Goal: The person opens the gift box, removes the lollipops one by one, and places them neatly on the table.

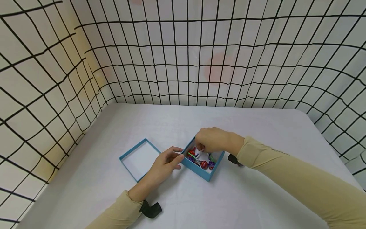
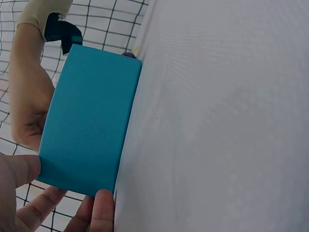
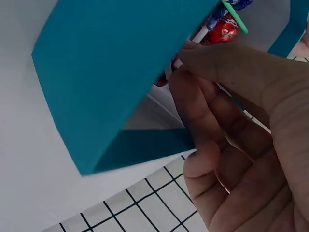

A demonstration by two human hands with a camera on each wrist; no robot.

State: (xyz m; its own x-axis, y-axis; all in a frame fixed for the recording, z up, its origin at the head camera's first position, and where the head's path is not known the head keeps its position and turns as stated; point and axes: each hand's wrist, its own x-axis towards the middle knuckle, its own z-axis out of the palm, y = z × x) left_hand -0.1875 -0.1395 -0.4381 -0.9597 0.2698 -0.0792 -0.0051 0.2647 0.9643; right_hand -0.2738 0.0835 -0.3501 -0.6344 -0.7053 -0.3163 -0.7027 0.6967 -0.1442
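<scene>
A blue open-topped box (image 1: 197, 170) with a white inside stands on the table. Several wrapped lollipops (image 1: 204, 164) lie in it, red and purple, one with a green stick (image 3: 236, 18). My left hand (image 1: 164, 163) holds the box at its left corner, thumb on the rim side and fingers at the wall, as the left wrist view also shows. Reaching over the far wall, my right hand (image 1: 213, 140) is down inside the box. Its thumb and forefinger pinch a white lollipop stick (image 3: 177, 63); that lollipop's head is partly hidden behind the blue wall.
Left of the box lies a shallow blue-rimmed lid (image 1: 140, 159), white inside up. A small dark purple thing (image 2: 129, 54) peeks past the box in the left wrist view. Black grid netting (image 1: 186, 63) over white cloth surrounds the white table (image 1: 257, 197).
</scene>
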